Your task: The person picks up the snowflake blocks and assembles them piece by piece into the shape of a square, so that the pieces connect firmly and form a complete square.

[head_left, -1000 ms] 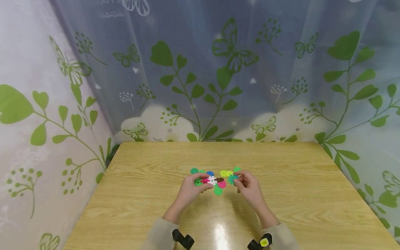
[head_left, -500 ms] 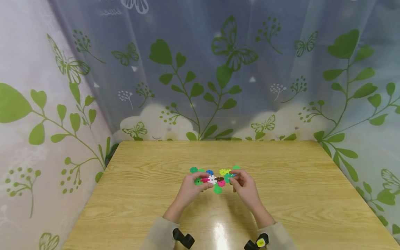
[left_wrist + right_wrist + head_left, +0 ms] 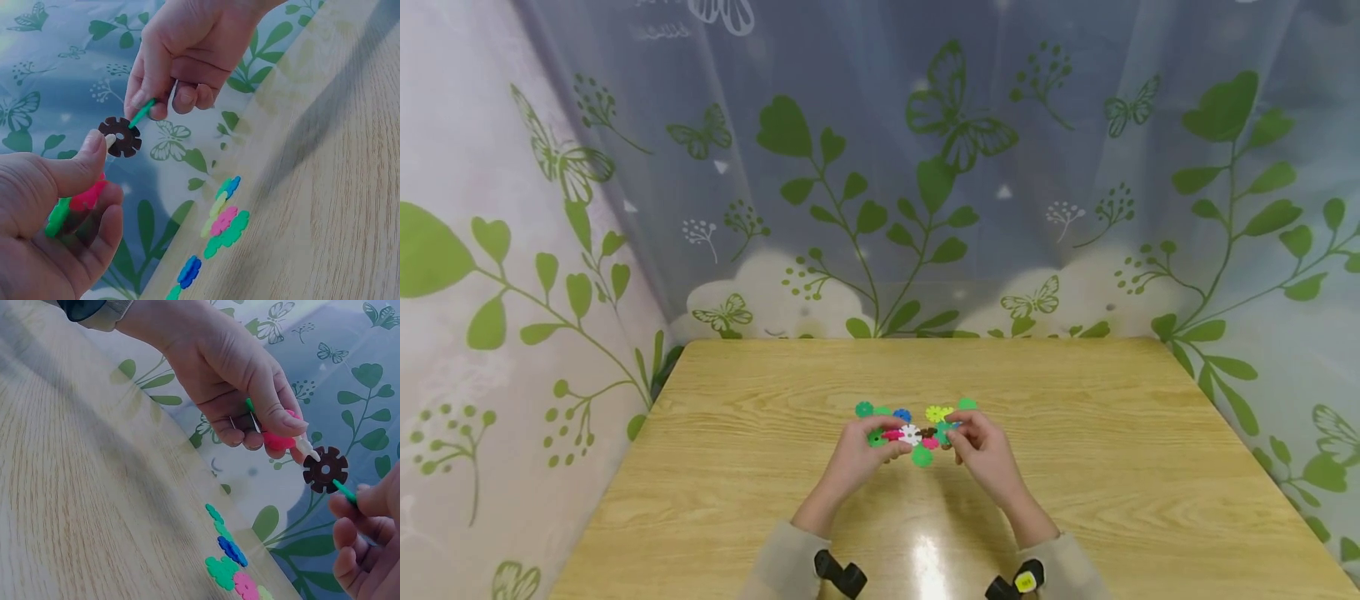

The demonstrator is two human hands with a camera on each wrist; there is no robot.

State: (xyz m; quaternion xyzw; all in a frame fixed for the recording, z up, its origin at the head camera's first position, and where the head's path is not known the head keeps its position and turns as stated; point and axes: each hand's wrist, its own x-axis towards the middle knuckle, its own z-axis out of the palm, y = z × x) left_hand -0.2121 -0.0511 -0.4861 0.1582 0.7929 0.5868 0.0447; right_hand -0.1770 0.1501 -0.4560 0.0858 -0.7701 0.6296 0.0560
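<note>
Behind the brown disc (image 3: 326, 478) and to either side of it, a printed curtain (image 3: 850, 50) with green leaves and butterflies fills most of the setting. Below the disc extends a pale wooden table (image 3: 715, 500), its grain visible and a bright reflection on the near side. From that side, two beige sleeves (image 3: 782, 562) reach toward the disc, each with a black wrist camera (image 3: 841, 573) at the cuff.

Left of the disc, the left hand (image 3: 853, 457) grips a joined row between thumb and fingers: a green piece (image 3: 57, 217) outermost, then a pink piece (image 3: 87, 195), then a white piece (image 3: 306, 447) whose edge meets the disc. Right of the disc, the right hand (image 3: 988, 462) pinches a teal piece (image 3: 142, 114) against the notched rim; how deeply the two are joined cannot be told. The disc itself is held up between the two hands.

Smaller flower-shaped pieces lie on the table. Beyond the disc and to its left, as seen from the head, are a dark green piece (image 3: 864, 409), a light green piece (image 3: 882, 411) and a blue piece (image 3: 902, 415); beyond it to the right, yellow pieces (image 3: 933, 413) and a bright green piece (image 3: 967, 404).
</note>
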